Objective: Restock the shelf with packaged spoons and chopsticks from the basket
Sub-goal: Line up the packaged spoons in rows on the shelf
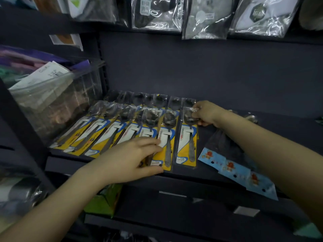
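dark shelf (218,105), row of packaged spoons (97,135) laid side by side, handles toward the front lip, bowls toward the back wall. second row of packs (157,99) behind, overlapped by the front row.

left hand (132,159) at the front edge, thumb under the lip end and fingers curled over the top of a spoon pack (165,149), pinching its lower end. right hand (207,113) at the far end of the rightmost spoon pack (187,137), fingers curled on the bowl end; grip looks like a pinch but blur makes it hard to be sure.

blue packs (239,170) lie angled just right of that pack, lower ends overhanging the front edge, partly under the right forearm. contents unclear.

bare shelf to the right and behind the blue packs. left side bounded by a clear bin (52,102). bagged goods (157,14) hang overhead.
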`<state>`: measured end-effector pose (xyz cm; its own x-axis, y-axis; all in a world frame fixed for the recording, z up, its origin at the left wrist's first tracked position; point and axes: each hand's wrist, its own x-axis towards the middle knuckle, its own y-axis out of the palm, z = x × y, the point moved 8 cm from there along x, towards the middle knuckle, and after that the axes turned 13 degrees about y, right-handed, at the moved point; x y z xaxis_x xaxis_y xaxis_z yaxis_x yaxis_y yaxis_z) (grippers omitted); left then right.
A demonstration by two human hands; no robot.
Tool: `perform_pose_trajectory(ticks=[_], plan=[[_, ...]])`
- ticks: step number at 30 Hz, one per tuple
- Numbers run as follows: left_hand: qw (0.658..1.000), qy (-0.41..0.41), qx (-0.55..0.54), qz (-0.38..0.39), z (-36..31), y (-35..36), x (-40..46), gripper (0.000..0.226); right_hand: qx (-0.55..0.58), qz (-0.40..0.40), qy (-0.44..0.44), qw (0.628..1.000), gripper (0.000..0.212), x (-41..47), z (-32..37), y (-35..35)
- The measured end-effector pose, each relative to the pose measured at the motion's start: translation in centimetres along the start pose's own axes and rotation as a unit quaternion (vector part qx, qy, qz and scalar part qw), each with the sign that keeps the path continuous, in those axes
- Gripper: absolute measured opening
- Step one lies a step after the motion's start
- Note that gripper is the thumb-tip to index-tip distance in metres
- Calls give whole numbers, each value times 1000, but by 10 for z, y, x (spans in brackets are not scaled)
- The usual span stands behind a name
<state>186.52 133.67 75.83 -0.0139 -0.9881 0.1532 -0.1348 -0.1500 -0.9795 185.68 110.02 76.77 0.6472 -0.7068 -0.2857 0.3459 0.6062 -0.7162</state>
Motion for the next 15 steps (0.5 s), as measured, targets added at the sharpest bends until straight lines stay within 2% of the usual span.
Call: perform_pose_trajectory(ticks=[1, 4, 6, 7, 8, 10, 12, 15], plan=[[1000, 3, -1, 3, 0, 2, 0, 89, -35, -4, 5, 999, 6, -4, 1, 1], [1000, 29, 11, 3, -1, 3, 1, 92, -177, -67, -10, 982, 9, -11, 5, 0], [998, 45, 31, 13, -2, 3, 1, 92, -230, -159, -62, 958, 38, -29, 16, -3], [998, 46, 37, 22, -3, 3, 1, 92, -224, -180, -114, 951, 47, -46, 26, 1], [998, 39, 42, 33, -1, 3, -2, 93, -217, -166, -184, 944, 50, -66, 39, 10], [996, 8, 61, 57, 9, 2, -10, 102, -243, -59, -289, 924, 54, -105, 54, 44], [994, -13, 81, 77, 20, 1, -17, 114, -309, 29, -286, 907, 65, -121, 48, 76], [993, -7, 68, 96, 28, 7, -22, 118, -364, 46, -221, 904, 81, -111, 31, 92]])
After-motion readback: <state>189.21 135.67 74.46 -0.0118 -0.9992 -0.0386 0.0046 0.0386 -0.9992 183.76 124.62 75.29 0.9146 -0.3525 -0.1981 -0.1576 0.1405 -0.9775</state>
